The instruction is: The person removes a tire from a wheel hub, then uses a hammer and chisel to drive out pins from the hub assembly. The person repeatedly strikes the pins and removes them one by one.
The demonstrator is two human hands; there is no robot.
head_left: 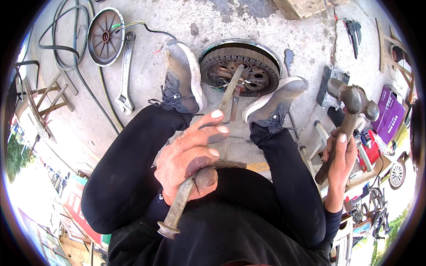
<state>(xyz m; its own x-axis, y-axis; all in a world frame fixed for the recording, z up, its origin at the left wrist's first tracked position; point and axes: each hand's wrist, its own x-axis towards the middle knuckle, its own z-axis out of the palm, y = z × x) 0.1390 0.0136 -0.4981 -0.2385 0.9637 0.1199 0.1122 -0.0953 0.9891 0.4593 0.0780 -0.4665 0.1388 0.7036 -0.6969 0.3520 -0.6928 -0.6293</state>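
Note:
My left hand (188, 159) grips a long steel bar (174, 218) with a flattened, flanged near end. The bar's far end reaches over the middle of a black motor hub (259, 73) with a toothed ring, which lies between my shoes; whether it touches there I cannot tell. A rusty shaft (234, 104) sticks out of the hub toward me, beside the bar. My right hand (339, 159) is closed round the handle of a steel hammer (350, 99), its head raised at the right.
Upper left are a round hub cover (95, 33) with a wire, an adjustable wrench (126, 80) and coiled hose (66, 62). Wooden stools (49, 99) stand left. Right are black tools (353, 37), a metal box (328, 75), a purple carton (386, 111) and clutter around a wheel (397, 173).

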